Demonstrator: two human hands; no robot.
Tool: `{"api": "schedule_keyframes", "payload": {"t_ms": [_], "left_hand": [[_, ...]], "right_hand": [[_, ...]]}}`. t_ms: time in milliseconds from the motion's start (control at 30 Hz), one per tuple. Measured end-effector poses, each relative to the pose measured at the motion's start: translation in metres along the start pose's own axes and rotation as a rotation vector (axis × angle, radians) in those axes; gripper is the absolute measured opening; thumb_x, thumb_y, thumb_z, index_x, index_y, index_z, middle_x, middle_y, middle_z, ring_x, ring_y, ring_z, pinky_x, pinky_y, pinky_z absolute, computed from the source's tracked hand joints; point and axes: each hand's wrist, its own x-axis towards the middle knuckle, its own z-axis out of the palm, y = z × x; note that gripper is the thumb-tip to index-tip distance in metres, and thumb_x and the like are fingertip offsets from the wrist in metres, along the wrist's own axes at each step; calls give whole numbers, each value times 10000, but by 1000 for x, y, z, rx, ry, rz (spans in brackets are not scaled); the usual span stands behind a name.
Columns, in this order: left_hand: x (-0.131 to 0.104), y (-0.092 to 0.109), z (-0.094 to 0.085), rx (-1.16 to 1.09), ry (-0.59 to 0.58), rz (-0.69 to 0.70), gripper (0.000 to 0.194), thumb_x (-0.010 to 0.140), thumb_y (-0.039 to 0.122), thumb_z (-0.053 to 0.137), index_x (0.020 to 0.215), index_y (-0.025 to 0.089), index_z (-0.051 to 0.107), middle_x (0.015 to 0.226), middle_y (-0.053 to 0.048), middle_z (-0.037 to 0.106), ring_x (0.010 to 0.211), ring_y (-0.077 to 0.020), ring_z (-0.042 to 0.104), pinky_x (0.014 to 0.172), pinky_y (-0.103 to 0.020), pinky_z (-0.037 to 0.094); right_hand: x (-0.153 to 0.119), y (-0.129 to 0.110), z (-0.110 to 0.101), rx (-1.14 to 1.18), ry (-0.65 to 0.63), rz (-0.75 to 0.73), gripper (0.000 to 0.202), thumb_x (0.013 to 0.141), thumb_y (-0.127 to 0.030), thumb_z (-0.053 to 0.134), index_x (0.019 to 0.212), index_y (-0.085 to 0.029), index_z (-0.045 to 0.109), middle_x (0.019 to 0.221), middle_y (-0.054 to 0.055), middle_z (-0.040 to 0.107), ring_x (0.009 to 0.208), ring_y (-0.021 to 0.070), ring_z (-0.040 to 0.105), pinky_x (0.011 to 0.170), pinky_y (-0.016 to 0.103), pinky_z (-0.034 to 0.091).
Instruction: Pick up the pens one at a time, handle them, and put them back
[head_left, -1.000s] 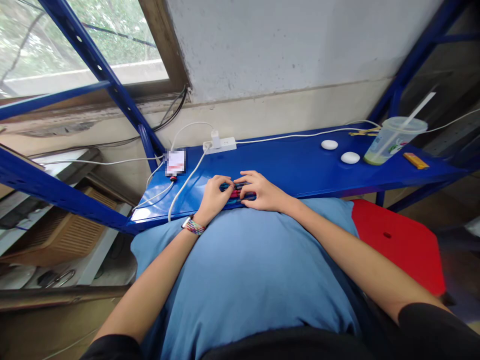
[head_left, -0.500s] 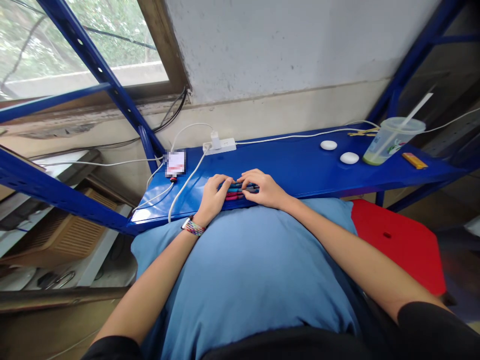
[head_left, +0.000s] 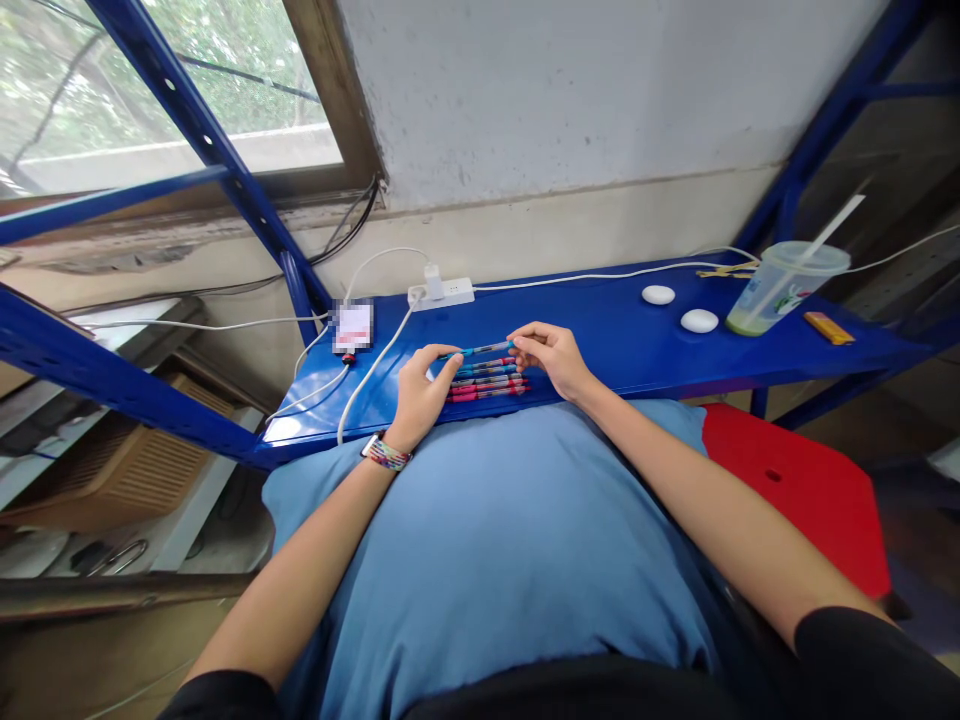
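Note:
A light-blue pen [head_left: 486,350] is stretched lengthwise between my two hands, just beyond a row of other pens. My right hand [head_left: 553,360] pinches its right end between thumb and fingertips. At the other end, the thumb and index finger of my left hand [head_left: 424,390] close on the pen, with the fingers partly covering its tip. Nearer to me, several pens [head_left: 489,384] lie side by side on the blue shelf top [head_left: 577,330], blue ones farther off and red or pink ones closest to the front edge.
A white power strip [head_left: 450,291] with cables sits behind my hands. A blurred-out device [head_left: 352,327] lies to the left. Rightward are two white egg-shaped objects [head_left: 699,321], a plastic cup [head_left: 784,290] with a straw and a yellow-orange packet [head_left: 829,327]. A blue pillow [head_left: 525,520] covers my lap.
My right hand has moved right and slightly away from me, uncovering the row of pens. One light-blue pen is now apart from the row, held between both hands.

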Motion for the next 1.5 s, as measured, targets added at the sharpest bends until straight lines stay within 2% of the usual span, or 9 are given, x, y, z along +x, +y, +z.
{"api": "schedule_keyframes", "payload": {"t_ms": [367, 567, 700, 833, 967, 1100, 1267, 1333, 1500], "left_hand": [[3, -5, -1, -60, -6, -120, 562, 1077, 567, 521, 620, 247, 589, 611, -8, 553, 655, -202, 550, 753, -371, 459], [5, -2, -1, -150, 16, -16, 288, 955, 503, 779, 1062, 236, 771, 892, -20, 751, 866, -207, 697, 879, -348, 545], [6, -4, -1, -142, -25, -74, 454, 1072, 566, 582, 858, 208, 762, 715, -31, 723, 751, -197, 706, 827, -354, 564], [7, -7, -3, -195, -19, -39, 312, 967, 509, 770, 1102, 227, 767, 796, -9, 754, 810, -198, 737, 835, -341, 574], [8, -9, -4, -173, -54, -85, 478, 1082, 550, 561, 803, 205, 738, 670, -32, 716, 743, -195, 726, 832, -350, 565], [8, -11, -6, -224, -58, -73, 316, 972, 529, 758, 1006, 215, 768, 782, -18, 770, 803, -195, 747, 806, -317, 568], [10, -18, -9, -119, 3, -159, 704, 1083, 641, 527, 520, 223, 584, 434, 5, 509, 463, -135, 519, 582, -298, 477], [12, -21, -9, -125, 40, -146, 637, 1062, 624, 591, 573, 218, 631, 496, -1, 574, 505, -139, 559, 597, -293, 495], [14, -28, -6, -250, 109, -100, 283, 937, 472, 809, 1042, 209, 806, 894, -41, 795, 851, -192, 752, 834, -324, 611]], "right_hand": [[-3, -5, 8, 77, -24, -15, 424, 688, -569, 985, 900, -225, 857, 777, 42, 807, 663, 202, 741, 732, 396, 678], [-1, -3, 5, 147, 20, 24, 433, 682, -537, 1010, 908, -200, 858, 788, 46, 810, 636, 169, 726, 694, 340, 675], [0, -3, 4, 187, 20, 43, 461, 656, -540, 1029, 905, -191, 860, 782, 51, 808, 653, 168, 732, 696, 321, 676], [1, -4, 5, 199, 39, 53, 468, 639, -546, 1035, 889, -194, 855, 785, 49, 806, 644, 164, 724, 691, 321, 674], [1, -4, 4, 203, 41, 70, 471, 630, -543, 1035, 884, -192, 850, 780, 47, 799, 645, 161, 720, 683, 313, 668], [2, -2, 3, 214, 58, 71, 474, 632, -540, 1034, 884, -183, 849, 777, 46, 794, 641, 152, 718, 685, 295, 667], [2, -2, 1, 248, 37, 90, 426, 664, -491, 1024, 897, -184, 844, 784, 43, 789, 649, 143, 708, 676, 276, 662], [3, -4, 0, 282, 36, 118, 378, 687, -446, 1015, 880, -177, 833, 763, 38, 777, 634, 137, 695, 639, 259, 651], [4, -11, -3, 372, 118, 205, 226, 782, -312, 955, 799, -168, 781, 682, 18, 729, 554, 101, 638, 527, 196, 585]]}}
